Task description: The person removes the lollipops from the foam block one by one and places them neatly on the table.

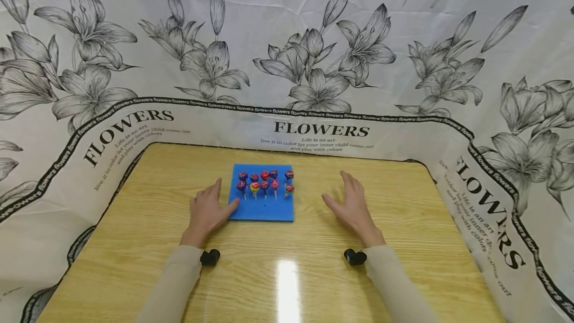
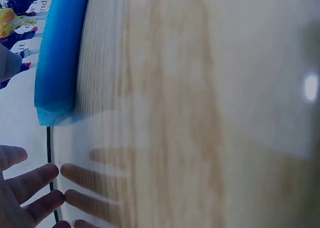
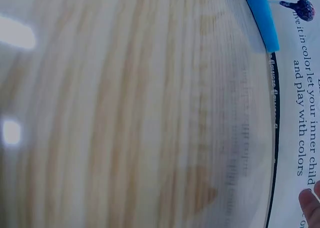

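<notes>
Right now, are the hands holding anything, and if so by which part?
Nothing is held. The left hand lies flat on the table, its thumb touching the blue foam board's left edge. The right hand lies open, apart from the board.

I see my left hand [image 1: 207,212] lying flat on the wooden table [image 1: 148,233], fingers straight, its thumb touching the left edge of the blue foam block [image 1: 262,207]. Wrapped lollipops [image 1: 265,182] stand in rows in the block, just right of that hand. My right hand [image 1: 352,208] rests flat and relaxed, well right of the block.
</notes>
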`<action>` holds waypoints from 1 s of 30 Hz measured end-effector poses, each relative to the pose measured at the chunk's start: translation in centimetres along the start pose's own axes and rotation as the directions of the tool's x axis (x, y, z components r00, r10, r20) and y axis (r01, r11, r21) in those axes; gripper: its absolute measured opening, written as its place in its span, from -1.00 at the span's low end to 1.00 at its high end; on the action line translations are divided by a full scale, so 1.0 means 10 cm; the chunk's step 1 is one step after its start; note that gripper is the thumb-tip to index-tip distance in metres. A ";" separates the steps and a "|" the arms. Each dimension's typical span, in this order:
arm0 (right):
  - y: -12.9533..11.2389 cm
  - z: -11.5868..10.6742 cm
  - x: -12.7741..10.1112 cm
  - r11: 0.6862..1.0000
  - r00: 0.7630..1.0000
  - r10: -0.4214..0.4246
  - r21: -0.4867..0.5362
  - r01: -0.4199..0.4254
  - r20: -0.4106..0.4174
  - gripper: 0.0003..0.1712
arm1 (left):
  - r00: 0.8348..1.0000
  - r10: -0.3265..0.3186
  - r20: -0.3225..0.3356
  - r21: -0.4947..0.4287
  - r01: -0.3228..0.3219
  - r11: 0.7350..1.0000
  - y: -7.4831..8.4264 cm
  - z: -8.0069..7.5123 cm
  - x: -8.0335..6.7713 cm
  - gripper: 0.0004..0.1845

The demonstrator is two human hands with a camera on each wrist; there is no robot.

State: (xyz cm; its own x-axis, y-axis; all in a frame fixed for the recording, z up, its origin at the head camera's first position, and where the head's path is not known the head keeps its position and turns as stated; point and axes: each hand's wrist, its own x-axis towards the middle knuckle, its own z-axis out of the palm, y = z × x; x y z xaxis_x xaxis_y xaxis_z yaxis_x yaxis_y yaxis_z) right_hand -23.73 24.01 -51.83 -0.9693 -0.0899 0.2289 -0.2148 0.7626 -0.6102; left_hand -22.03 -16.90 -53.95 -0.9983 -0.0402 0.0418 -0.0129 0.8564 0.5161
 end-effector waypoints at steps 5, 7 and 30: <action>-0.07 0.10 0.07 0.998 1.000 0.014 0.066 -0.015 0.028 0.09 | 0.999 0.000 -0.034 0.012 0.001 1.000 0.02 0.04 0.02 -0.02; -0.10 0.14 0.10 0.996 0.999 0.013 0.091 -0.017 0.040 0.07 | 0.998 -0.002 -0.055 0.013 0.002 1.000 0.04 0.06 0.04 -0.06; -0.33 0.53 0.37 0.966 0.999 -0.024 0.259 0.012 0.044 -0.09 | 0.978 -0.079 -0.193 -0.372 0.002 0.928 0.12 0.21 0.08 -0.59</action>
State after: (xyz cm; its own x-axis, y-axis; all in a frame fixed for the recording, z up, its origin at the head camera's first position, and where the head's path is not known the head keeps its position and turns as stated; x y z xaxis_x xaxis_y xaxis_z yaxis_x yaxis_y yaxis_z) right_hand -27.22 17.76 -53.00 -0.9681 -0.1364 0.2103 -0.2503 0.5694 -0.7830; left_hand -22.96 -14.84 -55.15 -0.9645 -0.2064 0.1646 0.0069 0.6037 0.7972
